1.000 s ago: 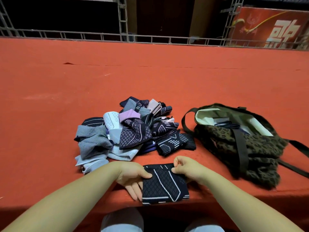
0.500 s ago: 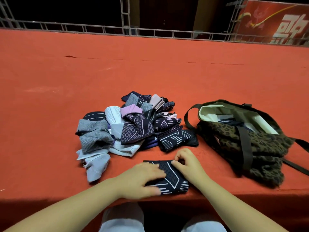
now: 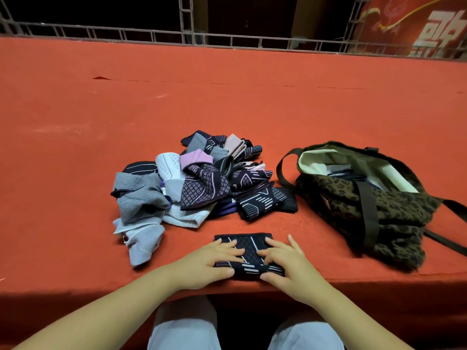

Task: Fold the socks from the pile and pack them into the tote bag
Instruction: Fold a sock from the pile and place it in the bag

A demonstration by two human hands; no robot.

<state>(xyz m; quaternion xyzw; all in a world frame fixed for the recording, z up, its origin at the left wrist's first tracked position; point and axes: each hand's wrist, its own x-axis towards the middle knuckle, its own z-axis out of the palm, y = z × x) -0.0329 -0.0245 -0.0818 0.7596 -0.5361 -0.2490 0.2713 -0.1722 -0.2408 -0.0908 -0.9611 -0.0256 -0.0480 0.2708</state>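
The person's left hand [image 3: 209, 263] and right hand [image 3: 285, 266] were bare, as were both forearms with no sleeve showing, while the legs [image 3: 184, 327] at the bottom edge wore pale, perhaps light grey, trousers.

Black white-lined folded sock [image 3: 249, 245], leopard-print olive tote bag [image 3: 394, 210], orange-red table cloth [image 3: 227, 102].

red banner [image 3: 417, 24] at far right, large pale Chinese characters, cut off, not readable
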